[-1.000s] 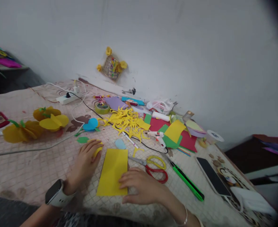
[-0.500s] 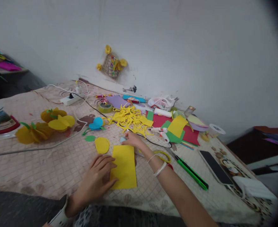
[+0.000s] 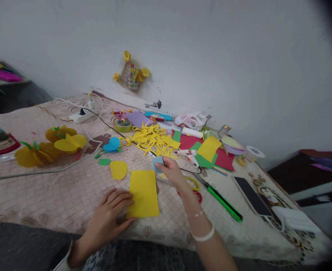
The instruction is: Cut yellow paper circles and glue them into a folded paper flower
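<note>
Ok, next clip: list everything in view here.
Sheet: 1, yellow, front centre.
Circle: 1, yellow, left of sheet.
Leaf: 1, green, beside circle.
Scraps: many, yellow, behind sheet.
Scissors: 1, red and yellow, right of sheet.
Craft knife: 1, green, right of scissors.
Glue gun: 1, white, right of scraps.
Phone: 1, black, far right.
Power strip: 1, white, back left.
Tape roll: 1, yellow-green, back centre.
Paper flowers: 2, yellow, left.
Cutout: 1, blue, in right hand.
Left hand: 1, at sheet's left edge.
Right hand: 1, holding cutout.
</note>
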A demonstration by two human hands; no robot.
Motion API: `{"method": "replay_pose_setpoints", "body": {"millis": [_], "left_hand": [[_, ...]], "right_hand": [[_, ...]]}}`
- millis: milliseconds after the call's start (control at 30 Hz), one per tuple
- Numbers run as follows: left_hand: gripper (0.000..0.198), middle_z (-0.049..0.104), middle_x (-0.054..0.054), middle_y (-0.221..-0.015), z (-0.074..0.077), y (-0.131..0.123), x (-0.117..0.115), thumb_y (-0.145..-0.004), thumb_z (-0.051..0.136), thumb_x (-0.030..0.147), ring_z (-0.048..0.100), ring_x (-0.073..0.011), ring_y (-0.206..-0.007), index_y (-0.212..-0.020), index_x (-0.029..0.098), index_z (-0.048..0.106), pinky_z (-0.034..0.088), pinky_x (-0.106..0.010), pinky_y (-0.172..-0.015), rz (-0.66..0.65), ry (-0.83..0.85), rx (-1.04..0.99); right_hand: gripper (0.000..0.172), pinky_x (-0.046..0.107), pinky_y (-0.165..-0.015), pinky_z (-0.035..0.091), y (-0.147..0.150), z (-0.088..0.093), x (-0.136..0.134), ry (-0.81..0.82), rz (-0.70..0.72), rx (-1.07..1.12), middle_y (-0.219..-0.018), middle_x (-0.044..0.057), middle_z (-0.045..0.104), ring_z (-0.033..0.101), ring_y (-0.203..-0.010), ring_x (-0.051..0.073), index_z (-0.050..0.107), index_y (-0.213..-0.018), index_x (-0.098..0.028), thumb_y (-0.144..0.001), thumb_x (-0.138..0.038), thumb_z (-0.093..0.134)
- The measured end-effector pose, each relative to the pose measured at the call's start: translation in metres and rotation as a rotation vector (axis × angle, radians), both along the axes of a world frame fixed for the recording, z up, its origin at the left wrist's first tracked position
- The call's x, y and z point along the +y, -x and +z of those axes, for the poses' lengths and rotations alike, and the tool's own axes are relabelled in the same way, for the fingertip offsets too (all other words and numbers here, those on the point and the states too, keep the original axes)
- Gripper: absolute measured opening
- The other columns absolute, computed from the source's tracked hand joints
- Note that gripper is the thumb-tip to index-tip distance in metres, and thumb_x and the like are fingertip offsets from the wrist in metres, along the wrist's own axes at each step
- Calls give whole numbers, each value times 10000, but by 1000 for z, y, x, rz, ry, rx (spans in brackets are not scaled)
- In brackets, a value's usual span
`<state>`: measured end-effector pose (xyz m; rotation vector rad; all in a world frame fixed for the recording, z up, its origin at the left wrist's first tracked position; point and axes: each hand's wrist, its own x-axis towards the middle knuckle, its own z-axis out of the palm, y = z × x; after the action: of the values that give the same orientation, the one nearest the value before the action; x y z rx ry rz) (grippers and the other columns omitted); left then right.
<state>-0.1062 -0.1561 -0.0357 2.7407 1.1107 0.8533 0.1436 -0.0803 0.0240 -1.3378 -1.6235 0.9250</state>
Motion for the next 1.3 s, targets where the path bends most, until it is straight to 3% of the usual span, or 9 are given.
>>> {"method": "replay_pose_setpoints", "body": {"millis": [167,300,467,700,1000,1200,1300], "left_hand": [[274,726,4,-1076,-5,-3,1,-806,647,439,654,-228,-1021,-1034,288,631,367,-444,-992,70,7,-67],[202,740,6,-1023,-9,-8,1,-836,624,408,671,-218,-970,-989,278,634,366,-435,-967,145,2,-105],[154,748,17,-984,-9,-12,1,-857,595,397,686,-203,-925,-937,277,649,387,-409,-938,183,-24,-117],[243,752,10,-995,-8,-8,2,-769,675,489,688,-223,-922,-904,286,665,405,-412,-915,133,-53,-100],[390,723,-4,-1090,-4,-5,2,-712,690,571,652,-244,-996,-1010,321,678,436,-399,-905,77,0,-44],[175,728,15,-1064,-3,-7,2,-800,657,405,654,-216,-980,-944,309,680,454,-374,-873,103,44,-70],[120,732,29,-1042,-2,-8,2,-813,639,369,655,-203,-972,-909,317,688,454,-362,-871,115,78,-91]], "right_hand": [[198,247,-554,432,4,-30,-62,43,-59,94,-668,-23,563,535,-611,145,565,-780,-194,-868,-358,499],[174,286,-648,471,15,-53,-84,34,-119,86,-814,30,661,596,-736,191,615,-926,-197,-866,-319,506],[191,311,-708,478,18,-57,-89,1,-141,54,-866,41,696,621,-784,212,639,-993,-204,-852,-285,539],[263,321,-772,518,17,-60,-90,-11,-128,62,-953,75,719,663,-860,216,627,-1099,-176,-880,-276,521],[314,332,-765,524,15,-65,-91,-23,-147,68,-919,70,710,661,-843,218,597,-1173,-190,-885,-293,525],[416,303,-635,496,17,-66,-92,-46,-225,76,-766,27,660,617,-691,197,481,-1308,-179,-914,-311,471],[450,319,-686,512,12,-69,-92,-75,-311,110,-832,48,673,637,-763,206,434,-1348,-172,-928,-330,445]]}}
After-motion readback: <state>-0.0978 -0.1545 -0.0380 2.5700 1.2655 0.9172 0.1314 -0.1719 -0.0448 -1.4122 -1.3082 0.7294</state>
